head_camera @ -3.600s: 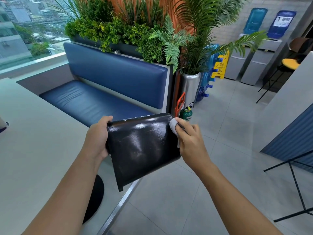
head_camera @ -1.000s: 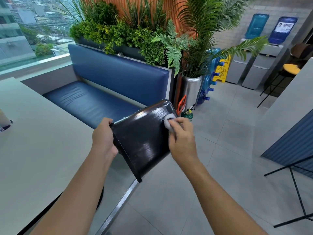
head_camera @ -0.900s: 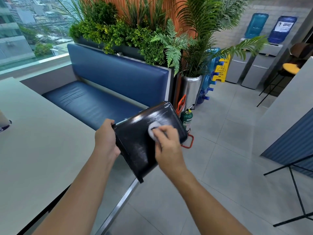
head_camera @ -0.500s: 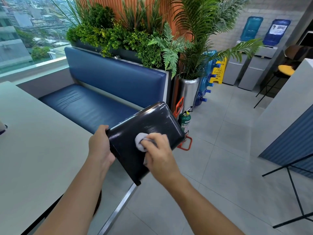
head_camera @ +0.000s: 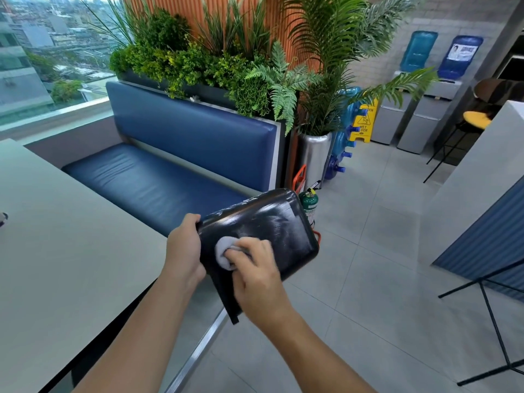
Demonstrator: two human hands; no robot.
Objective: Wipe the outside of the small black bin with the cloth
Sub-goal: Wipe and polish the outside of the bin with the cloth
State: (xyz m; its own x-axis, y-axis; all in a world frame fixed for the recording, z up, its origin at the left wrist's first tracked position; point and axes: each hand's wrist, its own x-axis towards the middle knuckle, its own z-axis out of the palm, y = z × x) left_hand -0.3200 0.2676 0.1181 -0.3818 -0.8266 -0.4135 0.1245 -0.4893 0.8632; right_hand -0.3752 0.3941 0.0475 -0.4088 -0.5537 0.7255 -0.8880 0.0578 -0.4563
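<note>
Grey tiled floor [head_camera: 382, 265] is stretching away to the right and far side, with plants [head_camera: 215, 66] lining the far wall. A pale table [head_camera: 56, 265] is filling the near left, and a blue bench [head_camera: 158, 182] is running behind it. The bin [head_camera: 278, 231] is hanging in the air on its side, just off the table's right edge and above the floor, with its closed end pointing far right towards an extinguisher [head_camera: 309, 205]. It is looking light, since one hand is carrying it, and stiff. Its glossy, streaked face is probably getting slippery, so the rim is seeming the safest hold. The left hand [head_camera: 184, 251] is doing just that, fingers hooking over the rim at the bin's left end. The right hand [head_camera: 258, 273] is curling its fingers around the wadded pale cloth [head_camera: 222, 249] and pressing it onto the broad upper face near that left end.
</note>
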